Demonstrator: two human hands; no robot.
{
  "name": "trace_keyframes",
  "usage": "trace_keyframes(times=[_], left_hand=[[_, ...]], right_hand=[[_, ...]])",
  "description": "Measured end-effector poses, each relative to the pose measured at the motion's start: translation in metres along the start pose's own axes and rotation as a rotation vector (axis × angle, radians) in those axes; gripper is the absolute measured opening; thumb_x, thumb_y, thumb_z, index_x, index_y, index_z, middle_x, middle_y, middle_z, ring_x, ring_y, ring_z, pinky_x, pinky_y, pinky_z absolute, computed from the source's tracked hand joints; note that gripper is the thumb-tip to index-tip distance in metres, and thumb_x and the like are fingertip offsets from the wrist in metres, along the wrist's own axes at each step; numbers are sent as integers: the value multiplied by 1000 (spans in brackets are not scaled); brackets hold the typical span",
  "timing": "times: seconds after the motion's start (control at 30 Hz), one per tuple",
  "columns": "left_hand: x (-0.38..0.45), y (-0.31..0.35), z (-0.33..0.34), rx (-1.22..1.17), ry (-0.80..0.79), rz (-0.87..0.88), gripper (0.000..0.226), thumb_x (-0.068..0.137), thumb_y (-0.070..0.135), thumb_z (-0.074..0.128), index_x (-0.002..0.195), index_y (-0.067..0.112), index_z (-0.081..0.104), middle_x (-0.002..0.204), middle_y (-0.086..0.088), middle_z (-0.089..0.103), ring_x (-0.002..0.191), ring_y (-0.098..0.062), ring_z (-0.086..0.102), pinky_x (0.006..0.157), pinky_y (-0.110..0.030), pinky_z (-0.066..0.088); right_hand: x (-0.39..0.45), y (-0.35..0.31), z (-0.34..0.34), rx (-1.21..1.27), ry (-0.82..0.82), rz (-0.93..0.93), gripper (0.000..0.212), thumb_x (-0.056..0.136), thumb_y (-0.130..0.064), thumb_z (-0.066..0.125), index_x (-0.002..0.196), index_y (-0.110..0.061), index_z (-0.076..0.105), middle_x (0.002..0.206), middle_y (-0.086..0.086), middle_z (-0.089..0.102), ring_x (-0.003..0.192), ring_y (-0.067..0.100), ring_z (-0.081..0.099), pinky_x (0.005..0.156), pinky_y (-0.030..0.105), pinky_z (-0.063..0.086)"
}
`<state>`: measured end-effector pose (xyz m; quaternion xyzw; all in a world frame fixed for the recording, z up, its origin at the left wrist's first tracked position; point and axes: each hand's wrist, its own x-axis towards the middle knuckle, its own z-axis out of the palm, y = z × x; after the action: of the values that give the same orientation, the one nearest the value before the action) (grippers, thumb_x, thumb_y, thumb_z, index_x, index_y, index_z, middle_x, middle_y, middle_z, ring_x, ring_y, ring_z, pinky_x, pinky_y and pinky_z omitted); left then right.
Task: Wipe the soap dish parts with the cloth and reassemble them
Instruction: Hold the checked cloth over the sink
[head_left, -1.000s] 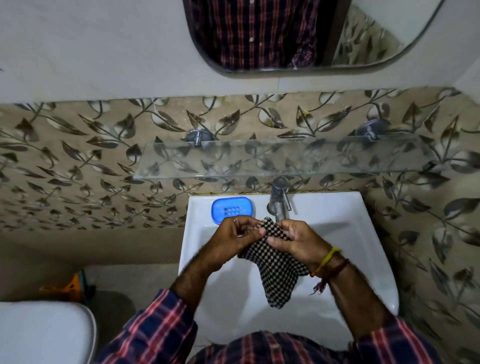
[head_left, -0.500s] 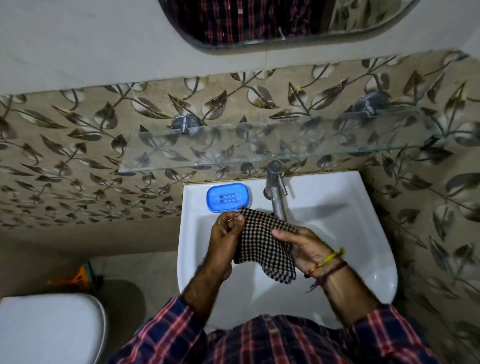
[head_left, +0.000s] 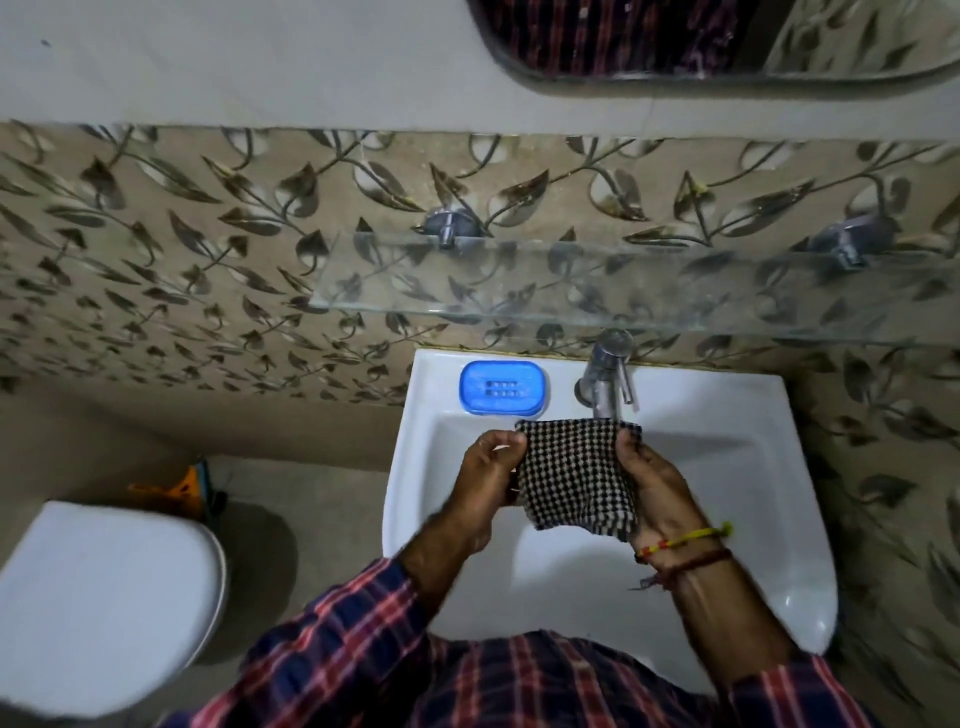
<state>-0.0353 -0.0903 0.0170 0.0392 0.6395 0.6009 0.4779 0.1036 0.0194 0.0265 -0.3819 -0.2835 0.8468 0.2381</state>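
Observation:
A black-and-white checked cloth (head_left: 576, 475) is stretched flat between my two hands above the basin. My left hand (head_left: 485, 475) pinches its left edge and my right hand (head_left: 652, 483) grips its right edge, thumb on top. The blue soap dish (head_left: 503, 388), its slotted insert seated in it, sits on the sink's back ledge just beyond my left hand, untouched.
The white sink (head_left: 727, 467) lies below my hands, with a chrome tap (head_left: 608, 376) right behind the cloth. A glass shelf (head_left: 597, 283) juts from the tiled wall above. A white toilet lid (head_left: 104, 597) stands at the left, with an orange object (head_left: 176, 486) on the floor beside it.
The cloth, bunched and hanging a second ago, is now spread out flat between both hands. My view has shifted to the left and the hands have moved slightly apart.

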Motion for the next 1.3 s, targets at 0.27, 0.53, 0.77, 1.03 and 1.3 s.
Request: trace_keyframes(times=[0.27, 0.53, 0.77, 1.03, 1.3], left_hand=[[18, -5, -3, -13, 285, 18, 28, 97, 40, 59, 110, 17, 50, 99, -15, 70, 69, -28, 72, 61, -38, 62], [69, 19, -27, -176, 588, 16, 30, 81, 30, 82, 87, 7, 62, 91, -16, 69, 68, -25, 68, 62, -36, 63], [86, 20, -25, -133, 606, -9, 26, 80, 13, 82, 92, -5, 69, 88, -15, 71, 64, -23, 70, 58, -32, 62], [80, 23, -19, -52, 628, 5, 30, 84, 26, 76, 95, -1, 69, 81, -11, 73, 63, -21, 75, 56, -31, 60], [77, 27, -16, -48, 658, -5, 35, 87, 26, 75, 109, 0, 65, 90, -12, 74, 65, -22, 74, 55, -32, 61]], right_hand=[[-9, -20, 21, 35, 16, 58, 45, 82, -11, 61, 126, 0, 60, 124, 21, 66, 103, 31, 69, 85, 43, 57], [-15, -34, 21, 146, -46, 107, 35, 88, -23, 53, 114, -7, 71, 124, 17, 67, 109, 30, 68, 96, 55, 49], [-11, -28, 18, 126, 1, 118, 47, 85, -20, 57, 129, -3, 60, 126, 22, 64, 114, 35, 65, 100, 58, 45], [-9, -28, 15, 131, 35, 96, 50, 86, -16, 59, 132, 1, 55, 132, 26, 59, 122, 40, 58, 109, 59, 38], [-13, -29, 10, 87, 29, 79, 48, 87, -18, 60, 131, 1, 56, 132, 26, 59, 123, 42, 56, 108, 61, 39]])
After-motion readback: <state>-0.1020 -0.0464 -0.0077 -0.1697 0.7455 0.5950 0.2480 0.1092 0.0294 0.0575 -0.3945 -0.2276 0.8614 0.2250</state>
